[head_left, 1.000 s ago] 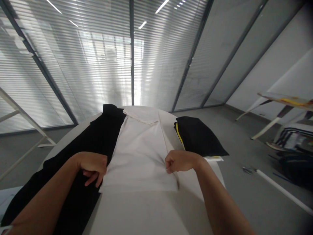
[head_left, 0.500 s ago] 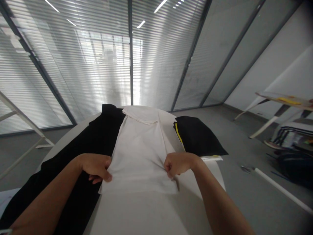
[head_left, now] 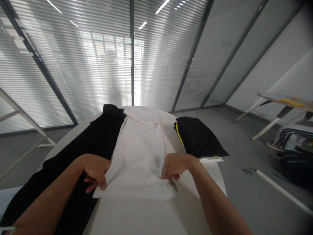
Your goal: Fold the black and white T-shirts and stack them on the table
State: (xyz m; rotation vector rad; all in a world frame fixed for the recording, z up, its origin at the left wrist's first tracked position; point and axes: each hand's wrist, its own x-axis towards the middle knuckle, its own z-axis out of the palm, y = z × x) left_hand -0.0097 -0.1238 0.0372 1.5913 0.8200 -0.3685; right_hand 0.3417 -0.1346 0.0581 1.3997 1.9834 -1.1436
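Note:
A long piece of white cloth (head_left: 140, 147), perhaps a garment, lies lengthwise on the white table (head_left: 137, 215), its far end folded over. My left hand (head_left: 96, 171) grips the left edge close to the near hem, thumb on the fabric and some fingers curled beneath. On the opposite edge, my right hand (head_left: 174, 165) is closed on the cloth, its fingertips partly hidden. Wrinkles run from both grips. A small dark curved piece (head_left: 174, 186) shows just below my right hand; I cannot make out what it is. Black cloth (head_left: 80, 143) spreads beside my left arm.
Folded black cloth (head_left: 199, 137) with a yellow edge is stacked at the table's right. A white frame (head_left: 26, 117) stands at left. On the right floor are a white pole (head_left: 281, 189) and dark bags (head_left: 295, 164), near another table (head_left: 288, 99). A blinds-covered glass partition (head_left: 156, 65) rises behind.
My left hand has shifted slightly down and left, and the cloth's near left corner has spread outward. The crosswise crease near the hem has smoothed out. My right hand has turned slightly, still gripping.

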